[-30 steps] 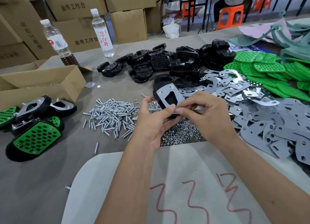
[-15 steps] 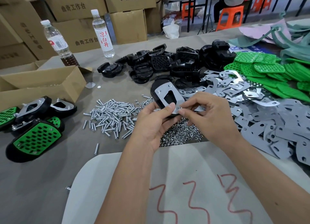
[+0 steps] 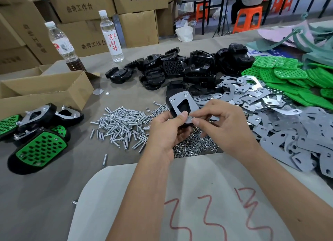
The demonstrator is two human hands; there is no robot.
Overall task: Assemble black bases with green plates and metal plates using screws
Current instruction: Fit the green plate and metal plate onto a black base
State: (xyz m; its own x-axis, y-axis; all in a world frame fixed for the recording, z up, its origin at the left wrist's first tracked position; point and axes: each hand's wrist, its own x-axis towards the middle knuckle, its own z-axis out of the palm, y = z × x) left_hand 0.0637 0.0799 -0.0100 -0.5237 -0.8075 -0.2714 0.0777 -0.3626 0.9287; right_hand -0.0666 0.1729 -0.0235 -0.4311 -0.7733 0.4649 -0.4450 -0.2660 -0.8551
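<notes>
My left hand (image 3: pixel 166 132) grips a black base (image 3: pixel 173 93) from below, thumb on the metal plate (image 3: pixel 182 101) that lies on the base. Two nuts sit at the plate's far corners. My right hand (image 3: pixel 223 125) pinches something small at the plate's near corner; a nut, as far as I can tell. Loose screws (image 3: pixel 122 125) lie in a pile left of my hands, nuts (image 3: pixel 194 145) in a pile under them. Black bases (image 3: pixel 180 67) are heaped at the back, metal plates (image 3: pixel 252 96) and green plates (image 3: pixel 292 74) to the right.
Several finished assemblies (image 3: pixel 39 148) lie at the left beside an open cardboard box (image 3: pixel 45 91). Two water bottles (image 3: pixel 111 37) stand at the back. Grey gaskets (image 3: pixel 306 139) spread over the right side. A white sheet with red marks (image 3: pixel 198 195) lies in front.
The base with its plate has been raised a little and tilted toward me. My right fingers have stayed pinched at the plate's near corner.
</notes>
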